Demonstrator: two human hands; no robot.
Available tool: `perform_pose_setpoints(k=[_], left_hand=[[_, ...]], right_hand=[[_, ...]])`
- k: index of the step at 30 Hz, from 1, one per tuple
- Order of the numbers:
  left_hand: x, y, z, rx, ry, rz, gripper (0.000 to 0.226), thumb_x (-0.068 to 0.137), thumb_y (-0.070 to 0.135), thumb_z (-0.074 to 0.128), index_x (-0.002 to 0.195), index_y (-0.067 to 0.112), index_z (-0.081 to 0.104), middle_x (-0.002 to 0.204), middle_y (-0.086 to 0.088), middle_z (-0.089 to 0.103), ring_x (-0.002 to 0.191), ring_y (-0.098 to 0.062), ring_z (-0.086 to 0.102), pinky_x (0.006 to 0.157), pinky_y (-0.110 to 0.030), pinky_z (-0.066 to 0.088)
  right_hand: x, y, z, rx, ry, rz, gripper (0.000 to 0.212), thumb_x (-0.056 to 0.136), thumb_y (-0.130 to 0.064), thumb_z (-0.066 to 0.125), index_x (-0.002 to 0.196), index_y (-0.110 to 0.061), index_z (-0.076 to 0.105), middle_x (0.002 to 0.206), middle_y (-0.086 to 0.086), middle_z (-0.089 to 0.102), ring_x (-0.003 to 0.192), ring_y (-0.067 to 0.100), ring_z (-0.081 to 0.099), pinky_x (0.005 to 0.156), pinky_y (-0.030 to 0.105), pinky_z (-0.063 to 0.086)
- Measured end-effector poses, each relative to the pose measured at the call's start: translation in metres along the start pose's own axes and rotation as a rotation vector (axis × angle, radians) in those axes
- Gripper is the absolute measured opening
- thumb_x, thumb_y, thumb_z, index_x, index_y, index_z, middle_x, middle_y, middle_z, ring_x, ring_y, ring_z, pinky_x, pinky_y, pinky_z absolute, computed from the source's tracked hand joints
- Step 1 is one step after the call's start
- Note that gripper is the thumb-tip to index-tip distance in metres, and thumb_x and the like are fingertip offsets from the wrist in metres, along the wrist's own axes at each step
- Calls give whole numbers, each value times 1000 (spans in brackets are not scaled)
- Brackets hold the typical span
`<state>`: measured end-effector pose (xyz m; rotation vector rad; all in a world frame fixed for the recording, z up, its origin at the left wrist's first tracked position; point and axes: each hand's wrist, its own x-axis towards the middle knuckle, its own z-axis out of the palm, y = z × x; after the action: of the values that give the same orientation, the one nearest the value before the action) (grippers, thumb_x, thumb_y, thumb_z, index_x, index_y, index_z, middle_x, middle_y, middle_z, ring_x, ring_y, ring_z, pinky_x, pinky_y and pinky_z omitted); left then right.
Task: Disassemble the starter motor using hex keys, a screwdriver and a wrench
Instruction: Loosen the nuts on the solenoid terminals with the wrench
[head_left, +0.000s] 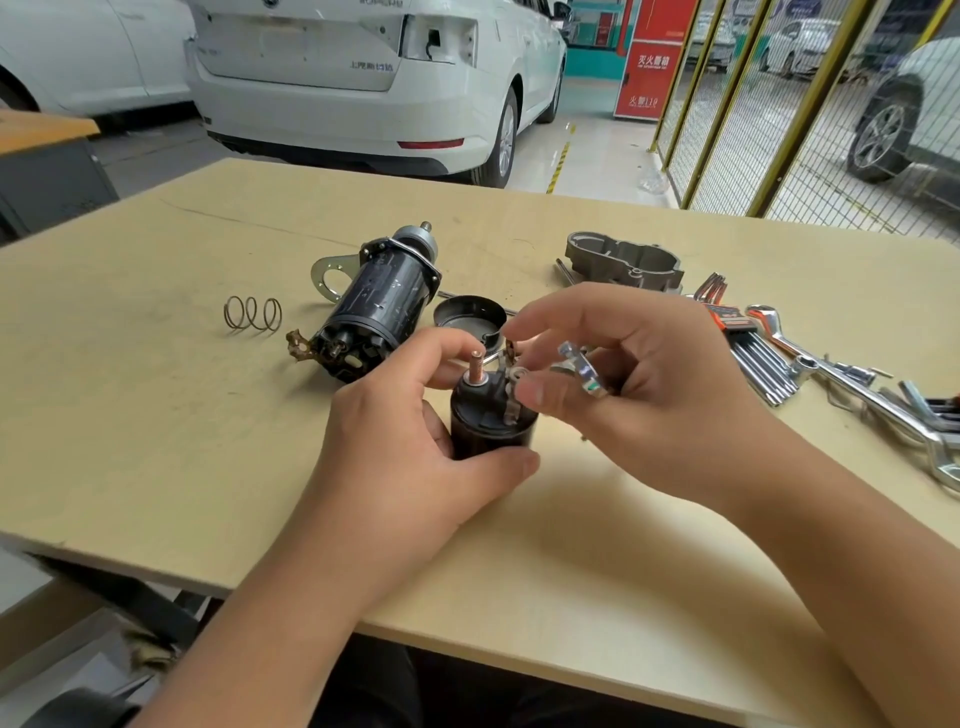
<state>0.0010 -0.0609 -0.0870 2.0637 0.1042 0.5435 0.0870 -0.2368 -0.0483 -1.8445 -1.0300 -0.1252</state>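
Workshop bench (156, 415), white car (363, 78) behind. My left hand (415, 447) grips the black solenoid (488, 421) upright at bench centre. My right hand (639, 384), fingers curled, pinches a small metal piece (582, 371) just above its terminals. Motor body (379, 306) lies beyond, hex keys (753, 348) to the right.

head view: worn on head | faces forward and down | close over table (156, 415) | far background perhaps lens-warped
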Motion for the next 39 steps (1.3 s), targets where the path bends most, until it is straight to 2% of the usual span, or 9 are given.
perform_pose_setpoints(k=[2, 6, 11, 14, 17, 20, 25, 32, 39], left_hand=[[0, 0, 0, -1, -4, 1, 65, 51, 50, 88, 110, 49, 61, 99, 21, 69, 44, -8, 50, 52, -17, 44], [0, -1, 0, 0, 0, 7, 65, 51, 51, 87, 110, 49, 61, 96, 20, 69, 45, -8, 51, 51, -17, 44], [0, -1, 1, -10, -4, 6, 65, 51, 49, 89, 110, 48, 61, 97, 18, 70, 44, -9, 50, 52, -22, 44], [0, -1, 0, -6, -6, -1, 66, 50, 50, 89, 110, 48, 61, 98, 20, 69, 44, -9, 50, 52, -20, 44], [0, -1, 0, -11, -7, 4, 65, 51, 48, 88, 110, 47, 61, 99, 19, 70, 44, -10, 51, 52, -20, 43], [0, 0, 0, -13, -9, 7, 64, 51, 47, 89, 110, 46, 62, 97, 17, 71, 44, -11, 51, 52, -20, 42], [0, -1, 0, -22, -18, -3, 66, 49, 51, 87, 110, 48, 62, 96, 17, 70, 44, -10, 50, 53, -21, 43], [1, 0, 1, -11, -12, 6, 61, 51, 49, 86, 107, 45, 62, 95, 15, 72, 46, -13, 51, 51, -23, 43], [0, 0, 0, -1, -16, -6, 63, 51, 49, 88, 109, 47, 62, 97, 16, 71, 44, -9, 49, 52, -21, 43]], right_hand=[[-1, 1, -2, 37, -7, 4, 26, 83, -18, 78, 102, -35, 73, 84, -3, 73, 56, 9, 61, 51, 28, 51], [1, 3, 5, -19, 43, 9, 30, 74, -30, 88, 101, -23, 75, 78, -1, 71, 56, 0, 57, 56, 7, 38], [1, 3, 3, -25, 21, -26, 26, 81, -18, 82, 104, -27, 73, 79, -8, 70, 57, -1, 59, 56, 7, 40], [0, 4, -2, 14, -19, -42, 24, 85, -15, 77, 102, -32, 73, 82, -3, 71, 56, 6, 60, 51, 21, 47], [0, 4, 2, 14, 21, -39, 22, 80, -24, 83, 100, -26, 74, 77, -6, 68, 54, 0, 58, 53, 6, 38], [2, 4, 8, -78, 65, -22, 29, 75, -33, 86, 100, -24, 76, 75, -12, 68, 59, 0, 59, 57, 7, 39], [1, 3, -3, -59, -30, -75, 23, 86, -15, 76, 105, -26, 72, 82, -12, 70, 59, -1, 61, 57, 7, 41], [3, 6, 7, -101, 65, -18, 32, 76, -38, 87, 103, -26, 75, 75, -11, 66, 58, 2, 59, 57, 9, 38], [0, 5, 0, -46, -60, -92, 21, 89, -2, 74, 108, -11, 73, 80, -17, 61, 56, -7, 58, 52, 1, 34]])
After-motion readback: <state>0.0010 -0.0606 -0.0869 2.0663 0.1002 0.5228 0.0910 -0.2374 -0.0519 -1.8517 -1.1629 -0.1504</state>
